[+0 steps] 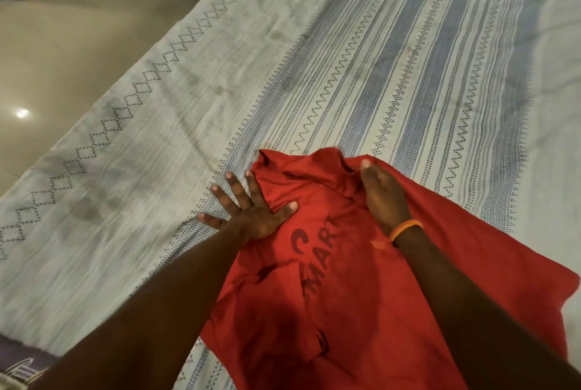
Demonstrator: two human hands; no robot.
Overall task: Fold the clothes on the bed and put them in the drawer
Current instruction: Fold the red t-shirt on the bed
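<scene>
Head view: lying rumpled on the bed [220, 81], near its closer edge, a red T-shirt [361, 311] with dark lettering showing on the fabric. Pressing down flat on the shirt's left side, the left hand [251, 213], fingers spread wide and straight, thumb reaching onto the red cloth, the outer fingers resting on the bedsheet [408, 59]. Pinching a fold of the T-shirt near the collar, the right hand [382, 197], fingers curled round the cloth, thumb up on top. Circling the right wrist, an orange wristband [405, 227]. Stretching under everything, that pale bedsheet with blue stripes, zigzag lines and a row of diamond shapes along the border. Showing past the bed's far-left edge, a glossy beige floor [63, 27] catching a bright spot of light.
</scene>
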